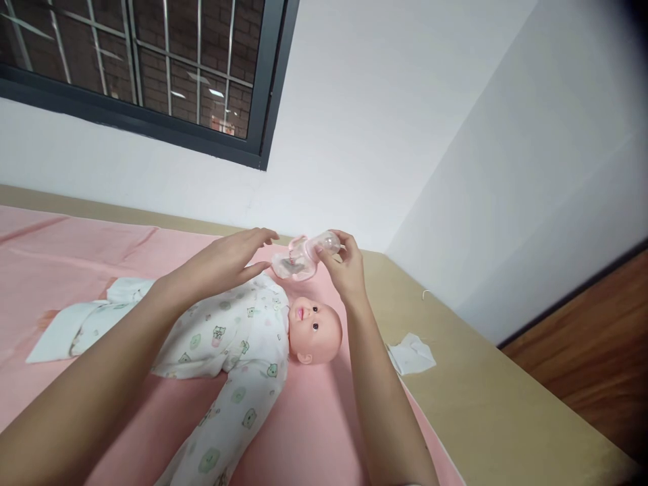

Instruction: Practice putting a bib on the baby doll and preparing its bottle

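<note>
Head view: a baby bottle [308, 255] is pinched by right hand [347, 268] fingers above the doll [237, 351], left hand [227, 260] spread flat at nine o'clock.

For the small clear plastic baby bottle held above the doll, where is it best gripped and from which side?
Probably around the clear cylindrical body of the small clear plastic baby bottle with pink collar, coming from the right, where the right hand already pinches its rounded end. The wide pink flared part points toward the open left hand and looks awkward for a grip.
</note>
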A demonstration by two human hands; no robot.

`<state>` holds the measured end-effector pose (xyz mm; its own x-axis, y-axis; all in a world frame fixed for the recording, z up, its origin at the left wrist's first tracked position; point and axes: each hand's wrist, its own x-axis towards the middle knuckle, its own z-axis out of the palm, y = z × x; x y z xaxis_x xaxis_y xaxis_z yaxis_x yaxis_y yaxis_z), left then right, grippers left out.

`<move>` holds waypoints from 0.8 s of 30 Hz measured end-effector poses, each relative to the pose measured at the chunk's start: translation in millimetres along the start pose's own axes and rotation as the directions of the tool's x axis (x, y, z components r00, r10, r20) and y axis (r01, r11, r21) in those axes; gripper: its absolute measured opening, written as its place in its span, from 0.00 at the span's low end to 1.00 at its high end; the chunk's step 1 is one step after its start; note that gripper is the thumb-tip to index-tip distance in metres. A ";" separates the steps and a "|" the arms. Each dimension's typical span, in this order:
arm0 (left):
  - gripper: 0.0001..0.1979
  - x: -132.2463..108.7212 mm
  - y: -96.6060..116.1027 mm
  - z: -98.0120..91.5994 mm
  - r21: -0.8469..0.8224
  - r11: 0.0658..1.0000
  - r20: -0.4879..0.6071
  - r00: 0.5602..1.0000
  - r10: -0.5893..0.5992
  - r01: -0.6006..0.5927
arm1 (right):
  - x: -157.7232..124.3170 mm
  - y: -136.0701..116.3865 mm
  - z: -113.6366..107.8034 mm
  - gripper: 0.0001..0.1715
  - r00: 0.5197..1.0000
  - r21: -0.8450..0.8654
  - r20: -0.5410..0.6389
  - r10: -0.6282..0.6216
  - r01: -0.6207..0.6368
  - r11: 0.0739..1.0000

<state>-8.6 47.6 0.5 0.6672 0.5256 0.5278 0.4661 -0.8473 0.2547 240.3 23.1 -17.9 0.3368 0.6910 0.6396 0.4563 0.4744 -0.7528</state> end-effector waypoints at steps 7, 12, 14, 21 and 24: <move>0.28 -0.6 14.2 -4.6 -0.043 0.998 0.014 0.999 0.045 -0.045 | -31.5 -50.4 26.1 0.27 0.986 0.161 0.165 0.001 -0.028 0.986; 0.26 -0.2 14.5 -6.0 -0.015 0.999 0.049 0.998 0.049 -0.048 | -41.3 -59.6 34.7 0.29 0.985 0.199 0.171 0.024 -0.058 0.978; 0.24 0.5 12.8 -6.1 0.016 0.998 0.044 0.997 0.059 -0.060 | -41.6 -58.9 35.2 0.29 0.984 0.197 0.175 0.040 -0.074 0.978; 0.19 0.7 8.0 -13.8 0.104 0.980 0.086 0.983 0.162 -0.171 | -40.8 -63.1 29.7 0.28 0.958 0.222 0.264 0.110 -0.171 0.960; 0.15 0.0 7.5 -16.7 0.134 0.976 0.098 0.982 0.161 -0.174 | -41.5 -66.0 28.6 0.26 0.949 0.240 0.299 0.095 -0.171 0.956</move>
<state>-14.8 40.0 16.1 0.7873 0.3870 0.4800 0.4168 -0.9077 0.0482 172.6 -21.3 0.9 0.1165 0.8644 0.4892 0.1810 0.4658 -0.8662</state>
